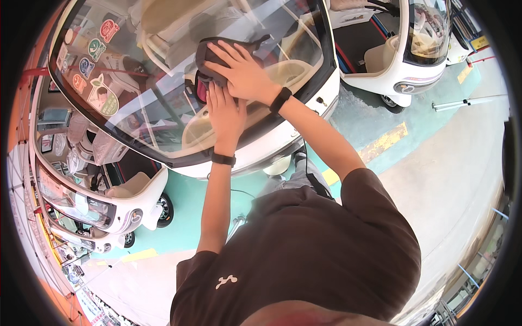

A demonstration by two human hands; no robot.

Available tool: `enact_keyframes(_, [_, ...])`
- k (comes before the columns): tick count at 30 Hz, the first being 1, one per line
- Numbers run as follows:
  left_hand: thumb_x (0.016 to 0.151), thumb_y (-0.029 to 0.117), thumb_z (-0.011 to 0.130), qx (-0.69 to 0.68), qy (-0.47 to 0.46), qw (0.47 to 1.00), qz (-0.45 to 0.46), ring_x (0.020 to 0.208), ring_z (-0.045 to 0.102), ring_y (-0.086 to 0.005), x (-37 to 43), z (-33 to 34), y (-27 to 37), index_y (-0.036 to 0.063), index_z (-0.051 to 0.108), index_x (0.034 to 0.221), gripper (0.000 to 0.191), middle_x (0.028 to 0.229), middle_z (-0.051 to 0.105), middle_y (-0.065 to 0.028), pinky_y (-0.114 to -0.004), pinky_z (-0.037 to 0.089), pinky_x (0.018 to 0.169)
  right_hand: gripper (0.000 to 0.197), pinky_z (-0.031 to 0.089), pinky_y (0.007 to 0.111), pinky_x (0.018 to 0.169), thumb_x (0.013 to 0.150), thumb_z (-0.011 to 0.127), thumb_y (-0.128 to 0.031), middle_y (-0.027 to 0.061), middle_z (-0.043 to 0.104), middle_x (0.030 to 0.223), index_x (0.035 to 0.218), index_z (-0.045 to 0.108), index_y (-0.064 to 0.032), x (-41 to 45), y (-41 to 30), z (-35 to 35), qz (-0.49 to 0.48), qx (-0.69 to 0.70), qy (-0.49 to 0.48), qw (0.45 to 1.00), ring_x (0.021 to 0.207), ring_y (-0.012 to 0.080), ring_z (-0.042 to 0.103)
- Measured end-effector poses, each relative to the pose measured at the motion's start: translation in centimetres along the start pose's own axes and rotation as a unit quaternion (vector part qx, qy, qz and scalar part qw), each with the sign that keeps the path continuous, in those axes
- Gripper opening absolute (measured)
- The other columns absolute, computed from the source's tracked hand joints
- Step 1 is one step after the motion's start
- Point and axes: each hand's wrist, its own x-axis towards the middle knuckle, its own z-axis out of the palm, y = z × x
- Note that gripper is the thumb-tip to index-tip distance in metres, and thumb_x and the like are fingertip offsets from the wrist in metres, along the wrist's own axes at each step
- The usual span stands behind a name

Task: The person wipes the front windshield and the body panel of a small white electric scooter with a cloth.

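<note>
A dark fabric pouch with a loose strap end lies against the curved windshield of a small white vehicle. Its lower left side gapes and shows a pink inside. Across the top of the pouch lies my right hand, fingers spread, holding it on the glass. My left hand grips the lower edge, its fingertips at the opening just under the right palm. What the pouch contains is hidden. Each wrist wears a black band.
Several round stickers are on the windshield's left part. More small white vehicles stand at the left and at the right. A metal pole lies over the floor at right. A thin cable runs near my legs.
</note>
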Motion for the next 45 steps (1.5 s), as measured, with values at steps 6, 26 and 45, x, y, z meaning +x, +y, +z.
enact_keyframes(6, [0.099,0.028,0.061,0.007,-0.005,1.000,-0.011,0.151,0.036,-0.0344,-3.3,0.7,0.6,-0.0027,0.045,0.150,0.062,0.161,0.040,-0.0201,-0.052,0.029,0.123,0.075,0.021,0.054,0.126,0.079,0.063,-0.018,0.0238,0.026,0.167,0.151,0.047,-0.0038,-6.9,0.8,0.0,0.118,-0.045,-0.002,0.992,0.156,0.0418,0.022])
enact_keyframes(26, [0.097,0.021,0.055,0.028,0.005,0.997,-0.066,0.154,0.028,-0.0407,-0.6,1.9,3.5,-0.0060,0.038,0.152,0.063,0.164,0.032,-0.0260,-0.056,0.022,0.125,0.083,0.023,0.058,0.123,0.086,0.077,-0.039,0.0290,0.020,0.168,0.156,0.042,-0.0091,-7.5,6.6,-2.5,0.137,-0.044,0.010,0.990,0.153,0.0487,0.021])
enact_keyframes(45, [0.098,0.025,0.056,0.049,-0.061,0.995,0.055,0.158,0.023,-0.0335,7.8,6.0,10.3,-0.0003,0.039,0.155,0.065,0.169,0.028,-0.0175,-0.059,0.017,0.125,0.071,0.023,0.064,0.120,0.093,0.058,-0.024,0.0428,0.018,0.161,0.155,0.039,0.0044,-9.2,11.0,-1.9,0.245,-0.072,0.095,0.962,0.149,0.0598,0.021])
